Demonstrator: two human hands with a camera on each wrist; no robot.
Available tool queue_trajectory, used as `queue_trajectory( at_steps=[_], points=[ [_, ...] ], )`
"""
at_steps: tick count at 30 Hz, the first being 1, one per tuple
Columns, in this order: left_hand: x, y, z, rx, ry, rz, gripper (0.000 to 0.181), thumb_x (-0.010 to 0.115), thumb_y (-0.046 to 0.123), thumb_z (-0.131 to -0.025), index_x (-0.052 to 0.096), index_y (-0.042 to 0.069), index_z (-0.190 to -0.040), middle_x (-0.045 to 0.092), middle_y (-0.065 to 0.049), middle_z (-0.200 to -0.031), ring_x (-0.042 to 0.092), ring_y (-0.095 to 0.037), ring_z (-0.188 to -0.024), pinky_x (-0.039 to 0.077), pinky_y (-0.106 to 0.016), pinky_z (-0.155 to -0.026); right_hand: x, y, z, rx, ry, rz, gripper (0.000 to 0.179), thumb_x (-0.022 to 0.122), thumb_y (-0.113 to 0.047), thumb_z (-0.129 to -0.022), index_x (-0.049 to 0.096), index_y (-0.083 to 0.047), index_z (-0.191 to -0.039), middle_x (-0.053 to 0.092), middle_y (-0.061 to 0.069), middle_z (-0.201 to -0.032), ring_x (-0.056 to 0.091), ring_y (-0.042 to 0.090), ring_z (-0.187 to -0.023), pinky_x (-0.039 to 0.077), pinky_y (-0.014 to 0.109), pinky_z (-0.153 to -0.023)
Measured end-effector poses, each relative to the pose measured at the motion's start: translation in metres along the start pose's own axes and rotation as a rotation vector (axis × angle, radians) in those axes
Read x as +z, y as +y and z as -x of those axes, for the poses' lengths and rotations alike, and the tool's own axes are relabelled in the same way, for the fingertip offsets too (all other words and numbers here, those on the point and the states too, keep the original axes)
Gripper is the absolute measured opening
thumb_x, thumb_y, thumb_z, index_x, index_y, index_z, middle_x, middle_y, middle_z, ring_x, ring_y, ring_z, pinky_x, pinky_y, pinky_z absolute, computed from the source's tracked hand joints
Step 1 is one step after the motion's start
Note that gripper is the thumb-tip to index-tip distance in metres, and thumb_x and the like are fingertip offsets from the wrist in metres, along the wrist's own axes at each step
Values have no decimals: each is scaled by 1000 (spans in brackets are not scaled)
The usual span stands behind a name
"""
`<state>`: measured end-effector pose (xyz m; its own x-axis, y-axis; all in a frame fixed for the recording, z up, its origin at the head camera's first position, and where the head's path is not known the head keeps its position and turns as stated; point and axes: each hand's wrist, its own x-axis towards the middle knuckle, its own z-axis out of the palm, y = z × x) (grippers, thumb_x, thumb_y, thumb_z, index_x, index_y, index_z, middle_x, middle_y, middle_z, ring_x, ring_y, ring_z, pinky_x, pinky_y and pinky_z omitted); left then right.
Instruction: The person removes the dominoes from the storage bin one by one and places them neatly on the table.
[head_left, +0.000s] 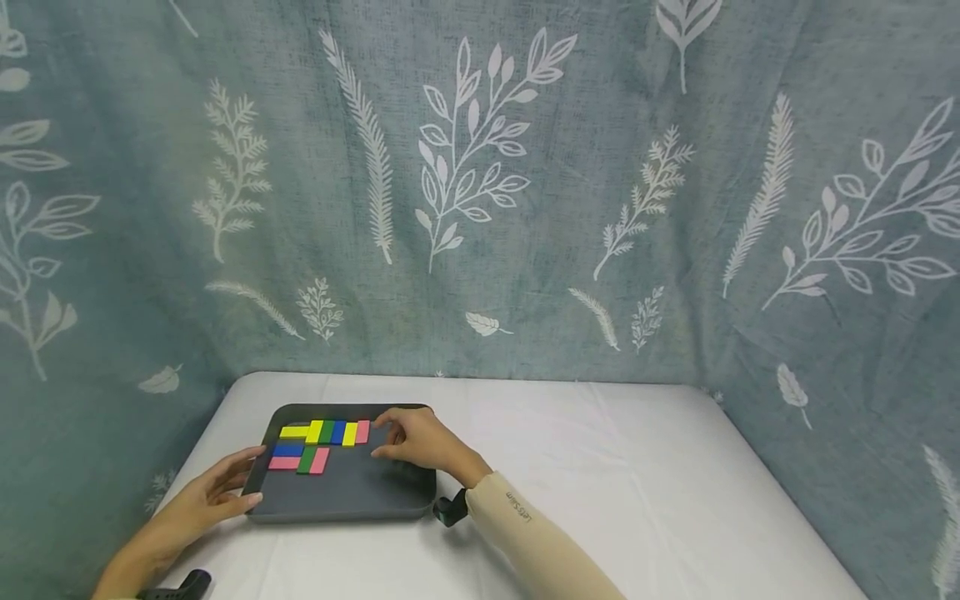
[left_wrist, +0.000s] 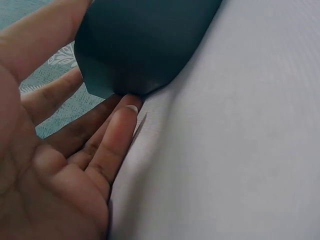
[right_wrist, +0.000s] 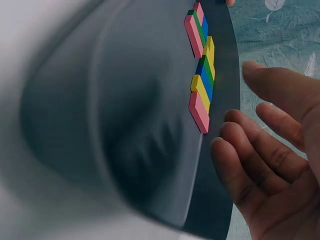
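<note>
Operator Station: Layout and Grip Status

You are working over a dark grey tray (head_left: 360, 497), which is sitting toward the left side of the white table (head_left: 615, 483).

Left side: Your left hand (head_left: 193, 507) is touching the tray's left edge. Its fingers are extending loosely and spreading wide from the thumb; the thumb is lying nearer to you.

Right side: Your right hand (head_left: 426, 437) is hovering at the far right part of the tray. Its thumb and index finger are standing apart, with a clear gap between them, and are gripping nothing. Whether a fingertip is touching the tray floor, the views are not telling.

Far row, left to right: A crosswise yellow block (head_left: 294, 432) is leading; next to it, side by side, are lying an upright yellow block (head_left: 314, 431), a green block (head_left: 326, 432), a blue block (head_left: 339, 432), a second yellow block (head_left: 350, 434) and a pink block (head_left: 363, 431). The pink block is lying nearest your right hand.

Near group: A crosswise blue block (head_left: 288, 450) is lying beyond a crosswise pink block (head_left: 284, 463). Right of both, a second green block (head_left: 307, 460) is lying beside a second pink block (head_left: 320, 461).

Surroundings: A beige sleeve (head_left: 532, 537) is covering your right forearm. A leaf-patterned curtain (head_left: 300, 208) is hanging behind the table.
</note>
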<state>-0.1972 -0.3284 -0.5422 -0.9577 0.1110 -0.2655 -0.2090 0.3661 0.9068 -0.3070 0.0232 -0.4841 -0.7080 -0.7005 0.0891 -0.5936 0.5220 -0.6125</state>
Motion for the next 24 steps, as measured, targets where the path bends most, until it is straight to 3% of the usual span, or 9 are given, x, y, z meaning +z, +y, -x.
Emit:
queue_trajectory(
  at_steps=[8,24],
  points=[
    [1,0,2,-2,-17,28,92,74,39,-95,18,20,-165,17,-23,-166,20,-48,-145,31,-71,-108,12,-2,-10,27,-28,3,52,85,-27,-88,65,-6,-131,65,-11,-75,58,2,-60,48,18,-62],
    [-2,1,1,24,-10,12,92,75,39,-94,20,18,-165,21,-23,-165,25,-46,-144,37,-66,-105,32,3,-18,114,-33,-6,51,89,-27,-83,67,-9,-127,62,-10,-67,57,5,-53,44,20,-54]
  ],
)
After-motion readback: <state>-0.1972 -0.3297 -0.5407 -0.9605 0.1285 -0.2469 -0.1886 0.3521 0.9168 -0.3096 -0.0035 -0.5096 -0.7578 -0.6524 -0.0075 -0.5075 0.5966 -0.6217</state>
